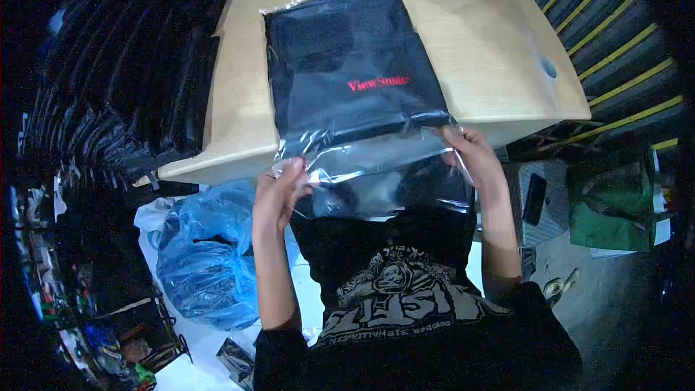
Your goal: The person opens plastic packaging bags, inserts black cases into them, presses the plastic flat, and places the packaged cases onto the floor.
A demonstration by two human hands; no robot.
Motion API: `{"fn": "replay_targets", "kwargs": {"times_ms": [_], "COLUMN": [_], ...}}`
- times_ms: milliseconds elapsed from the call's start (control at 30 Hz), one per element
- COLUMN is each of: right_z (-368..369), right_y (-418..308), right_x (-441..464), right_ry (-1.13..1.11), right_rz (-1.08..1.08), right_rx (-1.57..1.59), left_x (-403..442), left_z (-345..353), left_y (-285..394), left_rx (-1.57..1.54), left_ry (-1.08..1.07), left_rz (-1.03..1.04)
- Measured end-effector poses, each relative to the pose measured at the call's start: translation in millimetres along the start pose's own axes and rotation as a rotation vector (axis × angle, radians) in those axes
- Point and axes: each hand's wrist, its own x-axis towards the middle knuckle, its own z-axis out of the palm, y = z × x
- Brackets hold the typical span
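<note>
A black folded fabric item (347,51) with red "ViewSonic" lettering lies flat on the light wooden table (499,43). Around it is a clear plastic bag (362,159), whose near end hangs past the table's front edge toward my body. My left hand (281,192) pinches the bag's left near corner, fingers closed. On the other side, my right hand (474,156) grips the right edge of the plastic, thumb on top. Between both hands the film is stretched and shiny. What kind of item the black fabric is, I cannot tell.
Stacked black items (123,80) crowd the table's left side. A blue plastic bag (210,261) sits on the floor below left. To the right are a dark phone (535,199) on a grey surface and a green bag (612,203). Yellow-edged slats (608,43) stand behind at right.
</note>
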Motion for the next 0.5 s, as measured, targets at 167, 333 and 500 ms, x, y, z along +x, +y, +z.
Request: {"fn": "replay_targets", "kwargs": {"times_ms": [167,333,500], "right_z": [7.5,14.4,4.1], "right_y": [-22.2,-10.3,0.0], "right_x": [-7.9,-4.7,-10.3], "right_ry": [-0.007,-0.016,-0.076], "right_rz": [0.103,-0.027,0.026], "right_rx": [-0.042,-0.042,-0.003], "left_x": [4.4,5.0,4.4], "left_z": [0.1,8.2,-3.9], "left_y": [13.5,13.6,-4.3], "left_rx": [-0.088,0.131,0.077], "left_ry": [-0.053,-0.017,-0.016], "left_rz": [-0.132,0.002,0.051]}}
